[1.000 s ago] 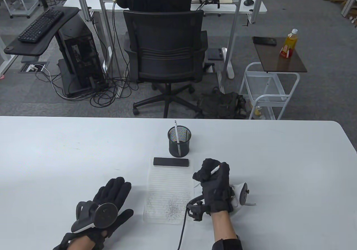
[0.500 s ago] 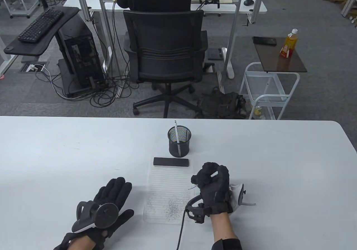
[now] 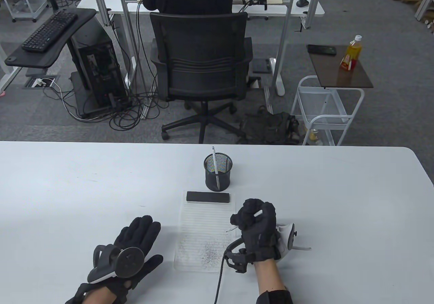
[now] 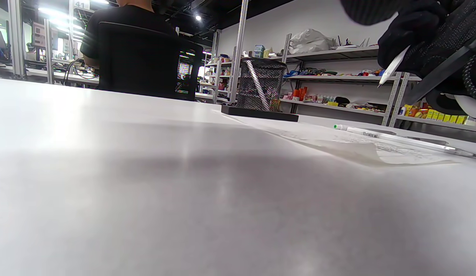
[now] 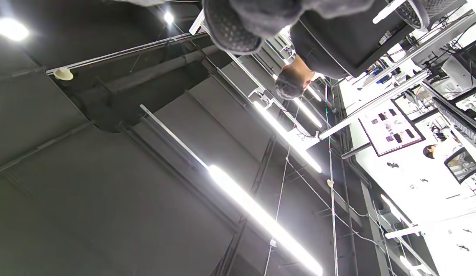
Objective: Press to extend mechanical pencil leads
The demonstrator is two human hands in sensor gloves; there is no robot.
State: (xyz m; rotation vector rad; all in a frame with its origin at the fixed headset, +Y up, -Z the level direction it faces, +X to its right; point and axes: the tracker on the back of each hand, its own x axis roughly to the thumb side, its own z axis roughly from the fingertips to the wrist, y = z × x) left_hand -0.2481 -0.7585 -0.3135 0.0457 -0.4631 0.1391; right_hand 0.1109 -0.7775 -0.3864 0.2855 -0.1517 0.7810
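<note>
Table view: right hand [image 3: 257, 227] fisting slim white mechanical pencil [image 3: 258, 213], tip angling over lined paper [image 3: 203, 229]; left hand [image 3: 130, 246] lying flat, fingers spread, on smooth worktop [image 3: 339, 199].

Matt white table [image 3: 339, 195], black wire-mesh cup [image 3: 218, 171] (metal), lined paper [image 3: 203, 229].

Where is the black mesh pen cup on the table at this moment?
In the table view, the black mesh pen cup stands near the table's middle, just behind the black bar at the top of the lined paper, beyond the right hand.
</note>
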